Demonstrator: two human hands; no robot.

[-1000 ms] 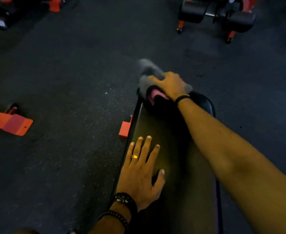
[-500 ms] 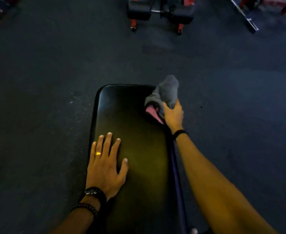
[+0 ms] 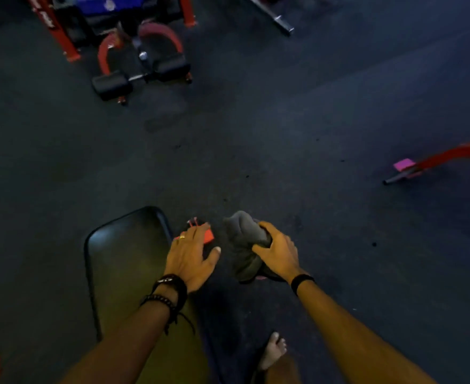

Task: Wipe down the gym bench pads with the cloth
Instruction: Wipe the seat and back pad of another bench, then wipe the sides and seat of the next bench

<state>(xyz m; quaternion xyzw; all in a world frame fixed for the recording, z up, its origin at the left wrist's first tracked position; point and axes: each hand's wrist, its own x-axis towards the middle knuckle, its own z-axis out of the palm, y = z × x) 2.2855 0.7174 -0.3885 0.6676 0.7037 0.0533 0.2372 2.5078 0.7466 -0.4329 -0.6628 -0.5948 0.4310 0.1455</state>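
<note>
The black bench pad (image 3: pixel 125 261) runs from the lower middle up to a rounded far end, left of both hands. My right hand (image 3: pixel 279 253) is shut on a bunched grey cloth (image 3: pixel 243 242), held off the pad's right side above the floor; a bit of pink shows under it. My left hand (image 3: pixel 190 254) hovers open, fingers spread, past the pad's right edge over an orange-red frame foot (image 3: pixel 207 236). It holds nothing.
A red-framed machine with black roller pads (image 3: pixel 142 70) stands at the back left. A barbell end (image 3: pixel 279 22) lies at the top. A red frame leg (image 3: pixel 444 159) reaches in from the right. My bare foot (image 3: pixel 274 350) is on the dark floor.
My right hand drew the cloth off the pad's far right edge to the floor side. My left hand lifted from the pad and moved right. The view swung right.
</note>
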